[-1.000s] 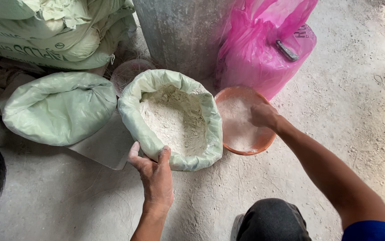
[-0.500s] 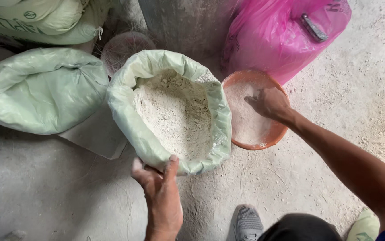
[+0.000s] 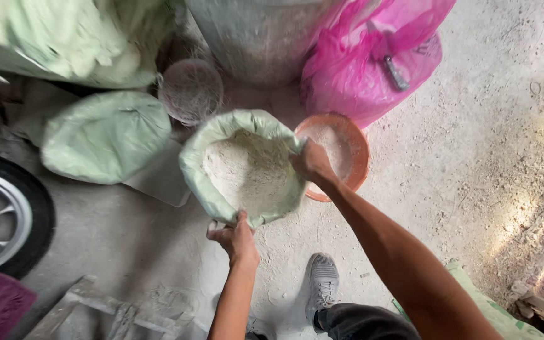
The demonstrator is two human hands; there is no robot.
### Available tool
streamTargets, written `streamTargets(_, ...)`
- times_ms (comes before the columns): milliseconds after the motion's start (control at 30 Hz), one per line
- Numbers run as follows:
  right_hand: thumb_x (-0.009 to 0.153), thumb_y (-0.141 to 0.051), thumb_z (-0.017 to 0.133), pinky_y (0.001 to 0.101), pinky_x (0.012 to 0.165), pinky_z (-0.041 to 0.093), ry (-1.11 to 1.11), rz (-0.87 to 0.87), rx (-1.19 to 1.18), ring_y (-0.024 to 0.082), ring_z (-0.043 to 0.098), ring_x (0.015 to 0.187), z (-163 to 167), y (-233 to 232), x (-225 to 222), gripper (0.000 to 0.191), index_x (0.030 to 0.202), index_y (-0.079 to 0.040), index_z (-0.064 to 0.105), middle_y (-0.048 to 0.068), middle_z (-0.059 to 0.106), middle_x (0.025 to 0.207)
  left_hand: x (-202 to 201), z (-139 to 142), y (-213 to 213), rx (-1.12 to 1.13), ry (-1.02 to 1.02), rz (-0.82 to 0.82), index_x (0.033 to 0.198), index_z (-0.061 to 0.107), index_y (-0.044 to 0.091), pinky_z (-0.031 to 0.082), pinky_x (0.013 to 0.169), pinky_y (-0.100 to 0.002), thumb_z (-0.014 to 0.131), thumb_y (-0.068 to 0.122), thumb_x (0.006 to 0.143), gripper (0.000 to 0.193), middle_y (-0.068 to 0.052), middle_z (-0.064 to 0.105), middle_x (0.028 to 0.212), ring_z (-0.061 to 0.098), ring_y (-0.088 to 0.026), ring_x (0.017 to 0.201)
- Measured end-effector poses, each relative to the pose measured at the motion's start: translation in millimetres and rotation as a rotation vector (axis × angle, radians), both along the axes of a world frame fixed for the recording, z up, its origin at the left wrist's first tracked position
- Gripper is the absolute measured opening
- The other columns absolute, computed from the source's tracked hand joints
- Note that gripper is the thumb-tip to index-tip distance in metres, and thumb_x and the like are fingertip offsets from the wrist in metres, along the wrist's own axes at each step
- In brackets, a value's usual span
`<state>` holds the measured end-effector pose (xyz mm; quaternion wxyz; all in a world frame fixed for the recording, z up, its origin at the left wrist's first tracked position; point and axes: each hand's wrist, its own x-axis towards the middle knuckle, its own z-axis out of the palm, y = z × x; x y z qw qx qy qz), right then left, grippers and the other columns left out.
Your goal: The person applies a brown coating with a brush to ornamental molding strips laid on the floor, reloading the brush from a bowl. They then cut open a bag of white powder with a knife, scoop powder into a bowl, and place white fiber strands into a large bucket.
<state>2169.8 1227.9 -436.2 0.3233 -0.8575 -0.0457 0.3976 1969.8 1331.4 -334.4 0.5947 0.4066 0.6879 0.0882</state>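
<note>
An open pale green sack (image 3: 199, 176) with a rolled-down rim stands on the concrete floor, filled with off-white powder (image 3: 246, 173). My left hand (image 3: 234, 236) grips the sack's near rim. My right hand (image 3: 309, 160) closes on the sack's right rim, beside an orange bowl (image 3: 357, 157) that holds some of the same powder. The bowl touches the sack's right side.
A closed green sack (image 3: 105, 135) lies to the left, more sacks (image 3: 64, 38) behind it. A round wire-mesh sieve (image 3: 190, 88), a grey metal drum (image 3: 259, 34) and a pink plastic bag (image 3: 372, 56) stand behind. A wheel (image 3: 7, 214) is at left. My shoe (image 3: 322, 283) is below.
My right hand left the orange bowl and took hold of the sack's right rim. The left hand stays on the near rim. The view pulled back and shifted.
</note>
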Motion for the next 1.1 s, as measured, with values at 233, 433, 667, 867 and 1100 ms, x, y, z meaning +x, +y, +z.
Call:
streamTargets(233,0.113,-0.023,0.060,0.0475,0.081,0.059,-0.382,0.137,-0.122,0.037,0.074,0.088,85.6,-50.0,-15.3,0.024,0.104,-0.005,0.073,0.023,0.074,0.097,-65.4,29.2,-34.9,-0.174,0.117,-0.203,0.149,0.027,0.013,0.052,0.088,-0.041,0.071,0.028,0.090,0.074,-0.014,0.051,0.141,0.056,-0.029,0.118)
streamTargets(433,0.101,-0.033,0.060,0.0519,0.107,0.044,-0.780,-0.055,0.445,0.044,0.054,0.128,172.5,-106.0,-60.3,0.049,0.138,-0.001,0.058,0.029,0.059,0.136,10.0,68.2,-106.8,-0.606,-0.162,-0.175,0.146,0.045,0.017,0.047,0.095,-0.040,0.053,0.057,0.094,0.066,-0.004,0.059,0.133,0.058,-0.023,0.117)
streamTargets(667,0.107,-0.054,0.024,0.0520,0.112,0.039,0.599,-1.058,0.352,0.035,0.048,0.139,268.2,-159.7,-73.9,0.067,0.151,-0.007,0.042,0.016,0.049,0.154,152.7,212.1,-171.5,-0.471,-0.834,-0.682,0.139,0.051,0.003,0.040,0.111,-0.040,0.049,0.052,0.115,0.055,-0.006,0.055,0.133,0.047,-0.022,0.126)
streamTargets(867,0.106,-0.047,0.038,0.0445,0.118,0.028,-0.651,-0.567,0.590,0.028,0.041,0.143,390.3,-195.4,-112.3,0.055,0.146,-0.012,0.052,0.013,0.048,0.154,127.4,349.7,-222.7,-0.698,-0.631,-0.684,0.143,0.053,0.014,0.041,0.112,-0.040,0.044,0.065,0.100,0.067,-0.003,0.058,0.139,0.056,-0.022,0.127)
streamTargets(1100,0.102,-0.042,0.030,0.0480,0.111,0.046,-0.617,0.132,-0.210,0.038,0.059,0.128,389.3,-456.2,-116.2,0.056,0.144,-0.018,0.059,0.015,0.066,0.133,167.7,466.9,-224.7,-0.728,-0.845,-0.826,0.149,0.047,0.013,0.045,0.102,-0.047,0.043,0.068,0.092,0.080,-0.010,0.060,0.141,0.060,-0.030,0.119)
